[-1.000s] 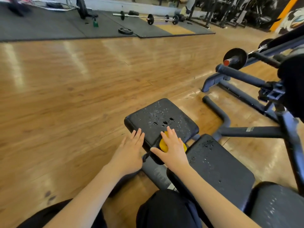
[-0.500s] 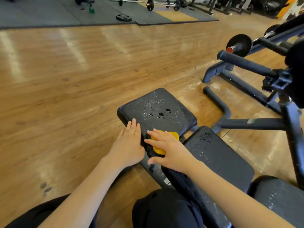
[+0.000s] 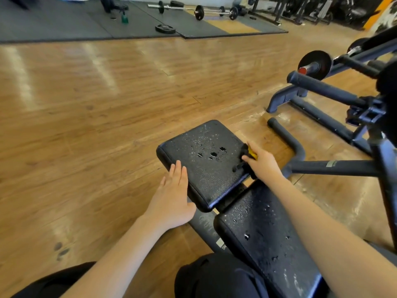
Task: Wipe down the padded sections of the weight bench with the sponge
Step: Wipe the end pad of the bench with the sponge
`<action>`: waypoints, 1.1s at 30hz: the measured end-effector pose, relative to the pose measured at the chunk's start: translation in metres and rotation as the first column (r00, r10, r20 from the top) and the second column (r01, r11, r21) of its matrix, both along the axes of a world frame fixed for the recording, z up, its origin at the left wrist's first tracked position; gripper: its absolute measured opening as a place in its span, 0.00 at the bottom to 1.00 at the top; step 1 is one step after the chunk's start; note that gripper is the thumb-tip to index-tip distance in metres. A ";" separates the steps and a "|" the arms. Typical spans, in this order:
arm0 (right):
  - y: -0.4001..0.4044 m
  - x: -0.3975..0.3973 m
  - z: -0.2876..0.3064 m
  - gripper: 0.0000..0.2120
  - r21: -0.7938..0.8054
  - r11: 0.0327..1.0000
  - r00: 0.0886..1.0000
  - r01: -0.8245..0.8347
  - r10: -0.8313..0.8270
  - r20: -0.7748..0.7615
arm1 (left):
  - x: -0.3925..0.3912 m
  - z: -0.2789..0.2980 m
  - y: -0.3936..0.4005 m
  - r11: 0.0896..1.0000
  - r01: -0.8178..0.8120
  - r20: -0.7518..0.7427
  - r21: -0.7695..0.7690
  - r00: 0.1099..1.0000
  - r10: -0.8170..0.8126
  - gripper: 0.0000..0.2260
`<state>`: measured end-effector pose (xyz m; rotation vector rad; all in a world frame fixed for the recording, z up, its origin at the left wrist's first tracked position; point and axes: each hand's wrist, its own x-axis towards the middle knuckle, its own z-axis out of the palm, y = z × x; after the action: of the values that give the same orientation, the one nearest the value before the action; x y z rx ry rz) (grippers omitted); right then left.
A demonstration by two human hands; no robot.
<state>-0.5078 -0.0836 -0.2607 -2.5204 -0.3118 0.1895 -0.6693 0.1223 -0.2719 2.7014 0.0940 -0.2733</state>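
Note:
The black seat pad (image 3: 206, 166) of the weight bench is wet and has a few small tears near its middle. My right hand (image 3: 263, 162) grips a yellow sponge (image 3: 251, 153) against the pad's right side edge, fingers curled round it; most of the sponge is hidden under the hand. My left hand (image 3: 174, 196) lies flat with straight fingers against the pad's left side. The longer back pad (image 3: 264, 224) runs toward me, dotted with water drops.
The bench's dark steel frame (image 3: 322, 167) and a curved foot bar (image 3: 285, 136) stand to the right, with a plate-loaded bar (image 3: 314, 64) behind. Wood floor (image 3: 86, 125) spreads left. Barbells (image 3: 199, 11) and a weight plate (image 3: 165, 29) lie on far mats. My knees are at the bottom.
My right hand has slid the sponge from the pad's near edge round to its right side. The left hand has shifted a little down the left side. The camera tilted up slightly.

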 end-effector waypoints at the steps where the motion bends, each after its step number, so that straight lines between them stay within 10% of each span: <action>1: 0.006 -0.003 -0.001 0.29 -0.022 0.999 0.999 0.035 -0.036 -0.011 | 0.000 0.000 0.000 1.000 0.001 -0.005 -0.003 1.000 -0.001 0.37; 21: 0.060 -0.085 -0.012 0.22 -0.142 0.774 0.759 -0.617 0.633 0.152 | 0.018 0.005 0.014 0.982 0.043 -0.120 0.182 0.993 -0.021 0.53; 33: 0.031 0.009 -0.012 0.21 -0.069 0.997 0.986 0.047 -0.035 0.162 | 0.019 0.003 0.002 0.992 -0.085 -0.098 0.089 0.991 0.093 0.50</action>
<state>-0.4990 -0.0530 -0.2723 -2.6172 -0.3218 -0.0189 -0.6502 0.1245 -0.2687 2.7574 0.2610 -0.3883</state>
